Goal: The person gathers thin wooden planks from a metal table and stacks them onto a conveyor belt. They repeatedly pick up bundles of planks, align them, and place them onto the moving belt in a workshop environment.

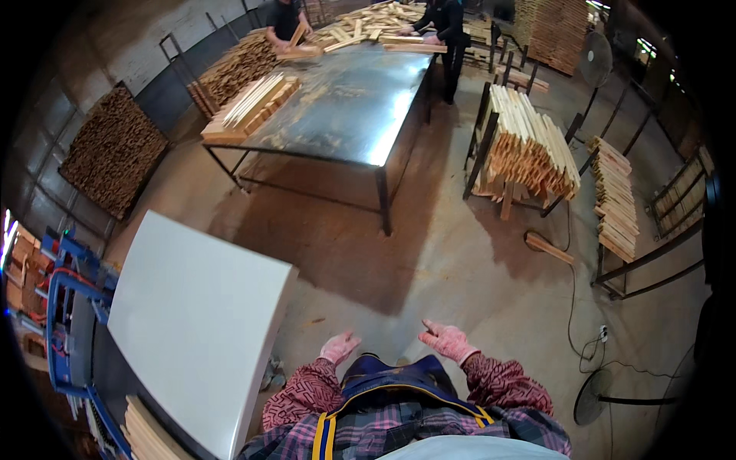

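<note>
My left hand (pixel 340 347), in a pinkish glove, is held out in front of my body with its fingers stretched and nothing in them. Level with it, my right hand (pixel 448 340) wears a matching glove, its fingers apart and also without a load. Both hands hang over the concrete floor, touching nothing. Nearest to the left hand is a large pale grey panel-topped machine (pixel 199 291). Light wooden strips (pixel 149 433) lie beside that machine at the lower left. Ahead stands a metal-topped table (pixel 330 115) with a stack of wooden strips (pixel 257 103) on its near left corner.
Two people (pixel 287 19) handle boards at the table's far end, near a heap of wood (pixel 376 21). At right, a rack (pixel 529 138) holds boards; a loose board (pixel 550 248), a cable (pixel 571 318) and a fan (pixel 596 60) stand around it. Blue machinery (pixel 55 330) is at left.
</note>
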### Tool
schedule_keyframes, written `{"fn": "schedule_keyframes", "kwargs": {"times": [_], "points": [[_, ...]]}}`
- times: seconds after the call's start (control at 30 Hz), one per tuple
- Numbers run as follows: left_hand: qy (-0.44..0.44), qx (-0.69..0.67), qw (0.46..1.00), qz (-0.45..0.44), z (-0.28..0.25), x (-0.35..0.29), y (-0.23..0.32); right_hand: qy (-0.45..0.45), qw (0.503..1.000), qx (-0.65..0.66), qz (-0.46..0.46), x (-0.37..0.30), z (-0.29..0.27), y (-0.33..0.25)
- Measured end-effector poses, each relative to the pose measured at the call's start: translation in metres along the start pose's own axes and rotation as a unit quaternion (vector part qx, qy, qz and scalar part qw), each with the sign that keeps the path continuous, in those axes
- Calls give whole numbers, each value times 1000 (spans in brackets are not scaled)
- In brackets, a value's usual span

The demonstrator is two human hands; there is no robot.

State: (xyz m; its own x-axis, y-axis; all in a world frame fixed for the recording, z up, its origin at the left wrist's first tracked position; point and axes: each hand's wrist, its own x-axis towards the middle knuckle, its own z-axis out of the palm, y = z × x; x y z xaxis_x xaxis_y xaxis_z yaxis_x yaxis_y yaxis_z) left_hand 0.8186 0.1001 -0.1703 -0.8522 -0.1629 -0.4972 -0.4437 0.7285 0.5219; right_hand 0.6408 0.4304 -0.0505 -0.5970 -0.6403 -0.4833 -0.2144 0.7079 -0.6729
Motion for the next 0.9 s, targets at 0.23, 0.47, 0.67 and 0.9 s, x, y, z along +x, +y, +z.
{"fn": "schedule_keyframes", "kwargs": {"times": [0.23, 0.47, 0.67, 0.9], "points": [[-219, 11, 973, -70, -32, 129, 34, -24, 996, 19, 88, 71, -40, 34], [20, -22, 999, -29, -142, 311, 75, -15, 986, 13, 167, 180, -135, -1], [137, 21, 989, -57, -266, 425, 185, -11, 974, -8, 227, 262, -221, 42], [300, -24, 950, -86, -267, 552, 235, -48, 977, -45, 201, 370, -361, 135]]}}
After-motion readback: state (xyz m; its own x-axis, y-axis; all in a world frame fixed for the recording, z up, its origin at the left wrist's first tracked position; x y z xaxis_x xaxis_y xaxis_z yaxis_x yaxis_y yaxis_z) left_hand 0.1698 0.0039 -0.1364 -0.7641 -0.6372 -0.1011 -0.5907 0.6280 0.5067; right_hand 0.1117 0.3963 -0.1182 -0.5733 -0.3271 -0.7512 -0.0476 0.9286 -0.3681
